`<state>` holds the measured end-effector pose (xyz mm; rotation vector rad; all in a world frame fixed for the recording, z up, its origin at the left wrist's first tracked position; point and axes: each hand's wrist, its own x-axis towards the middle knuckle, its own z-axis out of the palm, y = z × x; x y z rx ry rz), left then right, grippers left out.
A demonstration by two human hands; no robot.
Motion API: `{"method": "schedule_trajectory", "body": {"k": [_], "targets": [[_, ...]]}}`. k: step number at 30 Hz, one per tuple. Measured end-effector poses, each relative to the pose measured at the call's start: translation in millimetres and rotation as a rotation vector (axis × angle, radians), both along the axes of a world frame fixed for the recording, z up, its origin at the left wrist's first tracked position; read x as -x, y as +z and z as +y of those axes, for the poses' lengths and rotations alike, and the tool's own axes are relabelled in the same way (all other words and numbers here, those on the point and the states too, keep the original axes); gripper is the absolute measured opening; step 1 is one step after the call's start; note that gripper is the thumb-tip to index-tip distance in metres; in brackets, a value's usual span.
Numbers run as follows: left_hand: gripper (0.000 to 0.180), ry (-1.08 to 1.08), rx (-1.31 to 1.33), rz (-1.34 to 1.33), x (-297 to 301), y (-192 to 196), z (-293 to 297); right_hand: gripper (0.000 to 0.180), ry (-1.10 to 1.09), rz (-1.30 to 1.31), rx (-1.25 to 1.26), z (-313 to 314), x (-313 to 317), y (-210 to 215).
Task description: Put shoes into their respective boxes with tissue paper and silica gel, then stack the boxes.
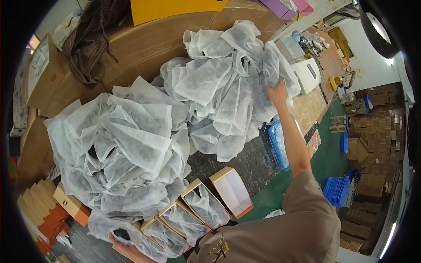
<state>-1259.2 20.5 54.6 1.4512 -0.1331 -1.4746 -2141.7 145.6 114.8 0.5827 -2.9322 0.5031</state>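
With my right arm stretched far out, my right hand (277, 93) grips a white non-woven fabric bag (278, 63) at the right edge of a large heap. Its fingertips are partly hidden by the cloth. Low at the left, my left hand (126, 250) is closed on the edge of another white fabric bag (103, 224); something black shows in that bag's mouth. Beside it stand open boxes with orange ends, several holding white wrapped bundles (206, 206). One box (234, 190) at the right of the row has nothing in it. Bulky white bags (136, 140) pile across the table.
Folded boxes (44, 210) stack at the lower left. A blue basket (278, 142) sits at the table's right edge. Behind the heap runs a cardboard wall (144, 48) with a dark striped cloth (90, 44) over it. Blue crates (337, 191) stand on the green floor.
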Motion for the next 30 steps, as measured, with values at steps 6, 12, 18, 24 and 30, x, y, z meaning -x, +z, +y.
{"method": "schedule_trajectory", "body": {"k": [6,12,18,24,30], "targets": [[0.04,-0.062,0.147,0.047,10,31,38,0.075,0.5,0.298,-0.12,16,-116,-4],[0.039,-0.239,0.129,-0.545,75,80,41,0.077,0.671,0.126,-0.435,-29,-71,-22],[0.089,-0.429,0.488,-0.177,121,136,58,0.106,0.745,-0.234,-0.5,-21,-54,-22],[0.101,-0.471,0.597,-0.311,133,160,99,0.08,0.521,-0.358,0.013,57,-174,1],[0.093,-0.55,0.329,0.15,127,128,161,0.056,0.237,-1.461,0.588,145,-410,43]]}}
